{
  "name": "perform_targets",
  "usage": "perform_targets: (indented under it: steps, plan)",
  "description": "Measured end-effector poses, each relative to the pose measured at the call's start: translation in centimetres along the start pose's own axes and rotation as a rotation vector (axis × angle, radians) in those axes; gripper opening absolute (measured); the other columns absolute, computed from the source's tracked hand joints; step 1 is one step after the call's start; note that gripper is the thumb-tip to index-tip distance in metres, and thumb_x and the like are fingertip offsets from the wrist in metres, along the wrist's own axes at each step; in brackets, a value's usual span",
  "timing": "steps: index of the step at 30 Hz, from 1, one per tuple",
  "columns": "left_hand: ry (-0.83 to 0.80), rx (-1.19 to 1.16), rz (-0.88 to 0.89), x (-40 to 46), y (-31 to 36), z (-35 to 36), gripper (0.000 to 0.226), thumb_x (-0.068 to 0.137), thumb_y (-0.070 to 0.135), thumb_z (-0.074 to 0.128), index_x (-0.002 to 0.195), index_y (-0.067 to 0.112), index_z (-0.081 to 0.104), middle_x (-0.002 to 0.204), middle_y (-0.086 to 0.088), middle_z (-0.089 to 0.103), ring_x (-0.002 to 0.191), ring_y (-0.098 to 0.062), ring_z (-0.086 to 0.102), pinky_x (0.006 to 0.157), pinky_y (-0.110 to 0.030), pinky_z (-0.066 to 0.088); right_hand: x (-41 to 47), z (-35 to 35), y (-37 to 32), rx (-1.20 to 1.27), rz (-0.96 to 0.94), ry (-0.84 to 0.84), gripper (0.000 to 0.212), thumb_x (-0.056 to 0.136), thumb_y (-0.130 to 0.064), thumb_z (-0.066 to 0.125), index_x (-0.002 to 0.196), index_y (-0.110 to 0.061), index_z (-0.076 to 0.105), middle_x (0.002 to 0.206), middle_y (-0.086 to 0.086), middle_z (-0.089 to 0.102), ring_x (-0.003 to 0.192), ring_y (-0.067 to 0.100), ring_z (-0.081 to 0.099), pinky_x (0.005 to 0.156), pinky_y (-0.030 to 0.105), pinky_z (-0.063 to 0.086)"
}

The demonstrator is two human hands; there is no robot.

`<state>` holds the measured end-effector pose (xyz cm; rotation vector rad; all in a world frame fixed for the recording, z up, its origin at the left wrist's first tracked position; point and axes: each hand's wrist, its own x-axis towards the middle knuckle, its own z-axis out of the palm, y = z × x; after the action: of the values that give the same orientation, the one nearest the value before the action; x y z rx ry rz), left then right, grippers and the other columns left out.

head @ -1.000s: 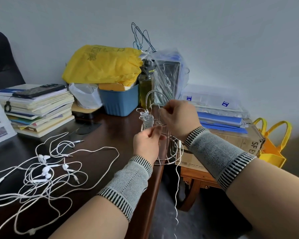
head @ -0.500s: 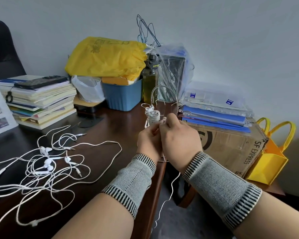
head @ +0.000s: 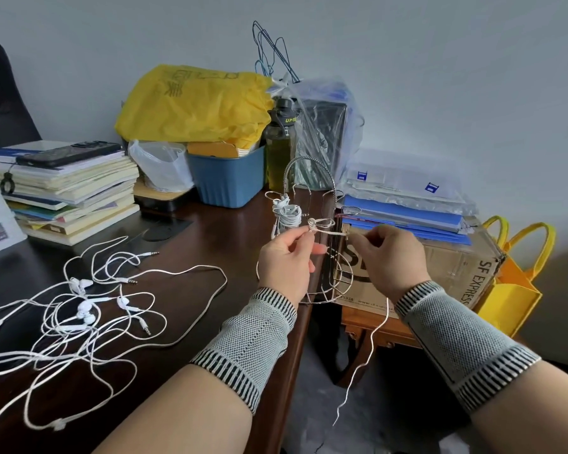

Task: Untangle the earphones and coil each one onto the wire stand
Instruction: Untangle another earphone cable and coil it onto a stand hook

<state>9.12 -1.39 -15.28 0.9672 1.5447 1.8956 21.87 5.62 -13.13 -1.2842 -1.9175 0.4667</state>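
A silver wire stand (head: 333,283) sits at the desk's right edge. One white earphone (head: 284,214) is coiled on its left prong. A second white cable (head: 328,231) is looped round a front prong. My left hand (head: 284,260) pinches that cable at the loop. My right hand (head: 387,257) pinches the same cable to the right, holding it taut. The cable's loose tail (head: 364,358) hangs down past the desk edge. A tangle of several white earphones (head: 79,309) lies on the dark desk at the left.
A stack of books (head: 69,194) with a black phone (head: 69,154) stands at the back left. Behind the stand are a blue tub (head: 227,181), a yellow bag (head: 194,106) and a bottle (head: 277,152). A cardboard box (head: 453,267) with folders and a yellow tote (head: 512,290) stand right of the desk.
My hands have drawn apart, my right hand moving right and pulling the cable taut across the stand's front prong. The hanging tail has swung right.
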Motion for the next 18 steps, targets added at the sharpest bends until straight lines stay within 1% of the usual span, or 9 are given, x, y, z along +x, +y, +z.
perform_targets:
  steps: [2, 6, 8, 10, 12, 13, 15, 16, 18]
  plan:
    - [0.007, 0.014, 0.011, 0.0, 0.0, 0.3, 0.009, 0.094, 0.025, 0.062, 0.097, 0.032, 0.067, 0.076, 0.003, 0.075, 0.045, -0.005, 0.045, 0.045, -0.021, 0.039, 0.4, -0.6, -0.8, -0.081, -0.028, 0.036, 0.029, 0.090, -0.040, 0.060, 0.074, -0.016, 0.061, 0.063, -0.001, 0.061, 0.067, 0.021, 0.062, 0.063, 0.029, 0.048]
    - [0.065, 0.023, -0.006, 0.1, -0.2, 0.5, 0.014, 0.092, 0.030, 0.065, 0.101, 0.024, 0.074, 0.077, 0.000, 0.075, 0.047, -0.005, 0.050, 0.055, -0.024, 0.046, 0.7, -1.6, -3.6, -0.225, -0.233, 0.080, 0.021, 0.092, -0.034, 0.058, 0.076, -0.020, 0.055, 0.066, -0.002, 0.057, 0.066, 0.020, 0.059, 0.062, 0.030, 0.049]
    - [0.061, -0.001, -0.023, 0.0, -0.1, 0.6, 0.010, 0.091, 0.031, 0.066, 0.096, 0.026, 0.073, 0.075, 0.000, 0.075, 0.050, -0.004, 0.056, 0.060, -0.023, 0.049, 0.8, -1.8, -5.1, -0.275, -0.314, 0.075, 0.020, 0.092, -0.032, 0.056, 0.078, -0.019, 0.057, 0.068, -0.001, 0.057, 0.065, 0.019, 0.057, 0.058, 0.026, 0.044]
    - [0.054, -0.057, -0.051, -0.2, 0.2, 0.8, 0.009, 0.091, 0.027, 0.066, 0.096, 0.020, 0.071, 0.069, 0.001, 0.072, 0.045, 0.000, 0.055, 0.050, -0.017, 0.045, 1.0, -1.6, -6.5, -0.332, -0.375, 0.040, 0.021, 0.093, -0.031, 0.053, 0.078, -0.017, 0.057, 0.070, 0.002, 0.057, 0.066, 0.020, 0.055, 0.057, 0.025, 0.037]
    - [0.056, -0.069, -0.054, -0.4, 0.5, 1.0, 0.008, 0.093, 0.020, 0.064, 0.088, 0.015, 0.069, 0.055, 0.008, 0.065, 0.037, 0.001, 0.049, 0.042, -0.014, 0.039, 1.1, -1.1, -7.8, -0.404, -0.402, -0.027, 0.021, 0.093, -0.030, 0.051, 0.078, -0.016, 0.057, 0.072, 0.004, 0.056, 0.069, 0.023, 0.055, 0.061, 0.028, 0.040]
    - [0.055, -0.064, -0.052, -0.5, 0.6, 1.0, 0.013, 0.094, 0.016, 0.062, 0.082, 0.017, 0.067, 0.049, 0.010, 0.061, 0.036, 0.001, 0.047, 0.041, -0.014, 0.038, 1.2, -0.9, -8.3, -0.447, -0.403, -0.057, 0.021, 0.092, -0.028, 0.052, 0.077, -0.014, 0.057, 0.070, 0.005, 0.055, 0.070, 0.025, 0.054, 0.062, 0.029, 0.041]
    - [0.060, -0.072, -0.048, -0.3, 0.4, 1.0, 0.025, 0.094, 0.010, 0.060, 0.071, 0.018, 0.064, 0.043, 0.012, 0.056, 0.035, 0.000, 0.044, 0.041, -0.015, 0.036, 1.1, -0.6, -9.4, -0.538, -0.411, -0.099, 0.019, 0.090, -0.021, 0.055, 0.073, -0.013, 0.053, 0.062, 0.003, 0.046, 0.068, 0.026, 0.053, 0.061, 0.031, 0.044]
    - [0.063, -0.058, -0.048, -0.1, 0.2, 0.9, 0.028, 0.094, 0.010, 0.060, 0.067, 0.019, 0.063, 0.042, 0.012, 0.054, 0.036, -0.001, 0.043, 0.040, -0.015, 0.035, 1.0, -0.5, -9.9, -0.569, -0.424, -0.116, 0.015, 0.088, -0.017, 0.057, 0.074, -0.012, 0.054, 0.061, 0.003, 0.043, 0.068, 0.028, 0.053, 0.062, 0.033, 0.047]
    - [0.067, -0.022, -0.055, 0.0, 0.1, 0.7, 0.033, 0.092, 0.010, 0.061, 0.061, 0.022, 0.063, 0.041, 0.011, 0.050, 0.037, -0.002, 0.042, 0.043, -0.017, 0.035, 0.6, -0.5, -11.0, -0.603, -0.447, -0.139, 0.004, 0.086, -0.013, 0.058, 0.084, -0.010, 0.060, 0.063, 0.004, 0.044, 0.070, 0.030, 0.056, 0.066, 0.037, 0.053]
